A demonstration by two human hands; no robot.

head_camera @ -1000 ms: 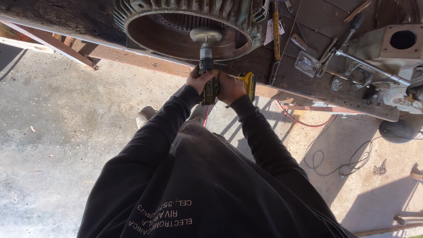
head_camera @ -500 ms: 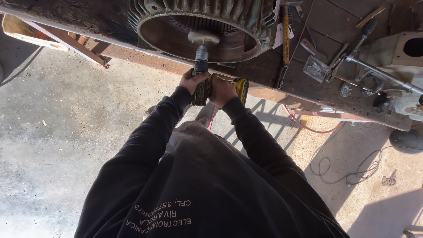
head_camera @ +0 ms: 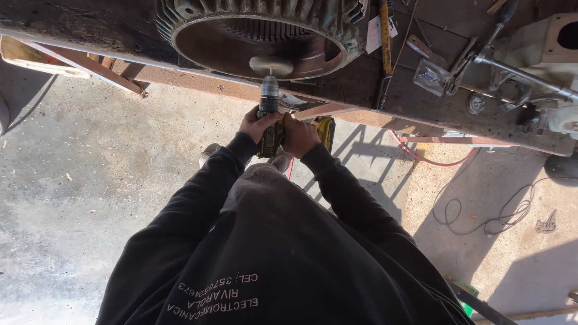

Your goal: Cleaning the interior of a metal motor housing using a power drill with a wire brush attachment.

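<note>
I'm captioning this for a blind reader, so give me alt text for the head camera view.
Both hands, left hand and right hand, grip a yellow and black drill whose round brush sits inside a big finned motor housing lying on a workbench. Dark sleeves and a concrete floor fill the rest.

Setting: repair workshop, open-air. Evidence: finned electric-motor housing (head_camera: 265, 36) on a grimy steel workbench (head_camera: 361, 90); right of the housing, wrenches (head_camera: 481, 51) and a cast machine part (head_camera: 542, 48); below it, stained concrete floor (head_camera: 90, 180) with loose cable (head_camera: 481, 216).
</note>
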